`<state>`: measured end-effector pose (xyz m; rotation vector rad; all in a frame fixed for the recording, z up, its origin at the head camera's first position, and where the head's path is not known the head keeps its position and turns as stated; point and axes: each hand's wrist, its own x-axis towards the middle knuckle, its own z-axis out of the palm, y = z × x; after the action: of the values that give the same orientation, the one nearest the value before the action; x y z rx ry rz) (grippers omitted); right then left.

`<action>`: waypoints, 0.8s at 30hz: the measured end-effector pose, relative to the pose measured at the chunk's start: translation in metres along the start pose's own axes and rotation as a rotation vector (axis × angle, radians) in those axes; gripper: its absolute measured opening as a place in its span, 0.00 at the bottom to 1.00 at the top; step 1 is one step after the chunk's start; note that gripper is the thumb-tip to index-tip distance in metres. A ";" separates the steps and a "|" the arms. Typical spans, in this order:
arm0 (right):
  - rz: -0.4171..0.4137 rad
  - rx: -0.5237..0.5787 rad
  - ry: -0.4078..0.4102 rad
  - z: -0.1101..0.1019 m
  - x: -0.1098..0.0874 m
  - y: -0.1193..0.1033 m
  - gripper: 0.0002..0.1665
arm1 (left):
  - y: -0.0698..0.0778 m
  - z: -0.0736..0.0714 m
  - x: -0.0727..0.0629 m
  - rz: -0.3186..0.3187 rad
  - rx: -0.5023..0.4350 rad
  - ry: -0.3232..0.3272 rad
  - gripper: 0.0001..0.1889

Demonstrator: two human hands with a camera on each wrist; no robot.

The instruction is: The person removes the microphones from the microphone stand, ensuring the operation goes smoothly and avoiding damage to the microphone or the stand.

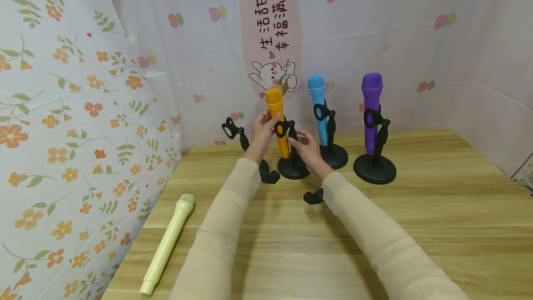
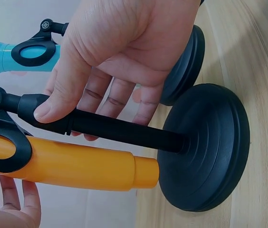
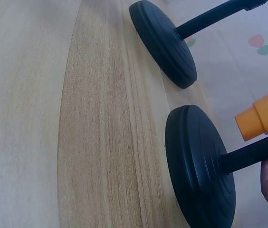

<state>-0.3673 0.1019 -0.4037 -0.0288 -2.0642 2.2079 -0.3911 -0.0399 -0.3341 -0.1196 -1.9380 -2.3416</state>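
Note:
An orange microphone (image 1: 275, 101) stands tilted in the ring clip of a black stand (image 1: 293, 168). My left hand (image 1: 262, 133) grips the microphone just below its head, thumb across the front; in the left wrist view only its fingertips (image 2: 11, 199) show, under the clip. My right hand (image 1: 308, 149) holds the stand's upright post, its thumb (image 2: 53, 110) on the near side and fingers behind. The microphone's lower end (image 3: 250, 124) hangs beside the post, above the round base (image 3: 198, 166).
Blue (image 1: 316, 88) and purple (image 1: 372, 88) microphones sit in black stands to the right. Another stand with a bare clip (image 1: 230, 128) is left of my left hand. A pale yellow microphone (image 1: 168, 240) lies on the wooden table (image 1: 275, 253) at front left. Patterned cloth (image 1: 200, 59) hangs behind.

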 end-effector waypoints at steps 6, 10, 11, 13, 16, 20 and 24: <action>-0.009 0.005 -0.005 -0.001 0.001 0.001 0.23 | 0.001 0.000 0.000 0.003 0.004 -0.007 0.23; -0.009 0.014 -0.008 -0.001 0.002 0.001 0.23 | 0.001 -0.002 0.000 0.009 0.002 -0.003 0.22; -0.010 0.018 -0.009 -0.001 0.002 0.001 0.22 | 0.000 -0.002 -0.001 0.011 0.000 -0.002 0.22; -0.014 0.021 -0.012 -0.001 0.002 0.002 0.23 | 0.000 -0.002 0.000 0.014 -0.003 0.001 0.22; -0.020 0.020 -0.014 -0.001 0.001 0.002 0.23 | 0.000 -0.003 -0.001 0.015 -0.002 0.003 0.22; -0.028 0.015 -0.019 -0.002 -0.001 0.000 0.22 | 0.001 -0.002 -0.002 0.019 -0.001 0.003 0.22; -0.034 0.004 -0.027 -0.005 -0.004 -0.003 0.23 | 0.003 -0.002 -0.005 0.029 -0.001 0.001 0.22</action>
<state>-0.3629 0.1064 -0.4010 0.0370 -2.0578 2.2048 -0.3858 -0.0421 -0.3325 -0.1452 -1.9207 -2.3241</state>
